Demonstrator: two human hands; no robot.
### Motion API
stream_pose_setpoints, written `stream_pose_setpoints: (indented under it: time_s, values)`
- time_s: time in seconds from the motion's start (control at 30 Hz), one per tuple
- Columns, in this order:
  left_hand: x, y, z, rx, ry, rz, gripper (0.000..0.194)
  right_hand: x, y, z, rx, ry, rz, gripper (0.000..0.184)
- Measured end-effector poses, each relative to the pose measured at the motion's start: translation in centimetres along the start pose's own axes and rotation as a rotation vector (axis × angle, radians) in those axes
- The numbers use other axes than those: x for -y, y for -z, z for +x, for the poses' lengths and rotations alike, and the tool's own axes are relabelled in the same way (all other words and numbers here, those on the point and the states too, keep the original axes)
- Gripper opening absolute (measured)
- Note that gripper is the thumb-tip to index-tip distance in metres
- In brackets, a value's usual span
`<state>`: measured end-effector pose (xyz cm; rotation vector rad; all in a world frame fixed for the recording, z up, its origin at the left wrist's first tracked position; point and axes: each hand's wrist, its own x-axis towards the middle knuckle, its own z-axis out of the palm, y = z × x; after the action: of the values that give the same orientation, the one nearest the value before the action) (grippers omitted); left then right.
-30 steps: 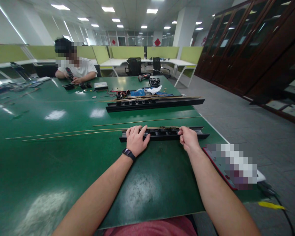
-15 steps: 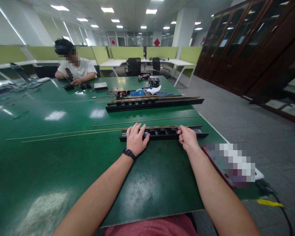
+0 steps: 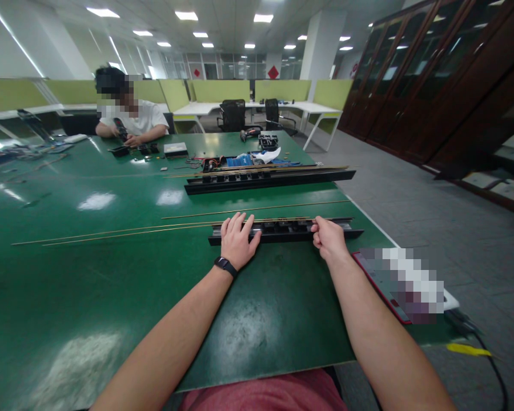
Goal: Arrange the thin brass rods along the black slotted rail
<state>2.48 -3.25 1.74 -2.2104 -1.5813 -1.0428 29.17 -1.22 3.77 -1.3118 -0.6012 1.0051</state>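
In front of me a black channel-shaped rail point(image 3: 278, 238) with dark parts set inside lies lengthwise on the green table. Thin brass-coloured rods point(image 3: 124, 231) run along its top and stretch far out past its left end. My left hand point(image 3: 237, 242) lies over the rail's left part, fingers stretched out and thumb on the near edge, across the rods. At the right part of the rail, my right hand point(image 3: 329, 237) is closed in a pinch on the end of a rod; its fingertips partly hide that end. Another loose rod point(image 3: 257, 209) lies just behind the rail.
Farther back is a second black rail point(image 3: 269, 181) with several rods on it, and blue and white material point(image 3: 252, 160) behind. A red-edged tablet-like device point(image 3: 381, 285) lies by my right forearm. Across the table a person point(image 3: 132, 117) handles a dark object.
The rod pinched by my right hand has slid slightly to the right, its far left end shifting too. My left hand stays in place on the rail.
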Motion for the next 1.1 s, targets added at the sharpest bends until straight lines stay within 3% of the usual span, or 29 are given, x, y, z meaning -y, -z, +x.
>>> stream_pose_setpoints:
  time_s: [1.1]
  values:
    - [-0.16, -0.11, 0.15, 0.029, 0.028, 0.003, 0.051, -0.36, -0.17, 0.17, 0.048, 0.004, -0.01, 0.017]
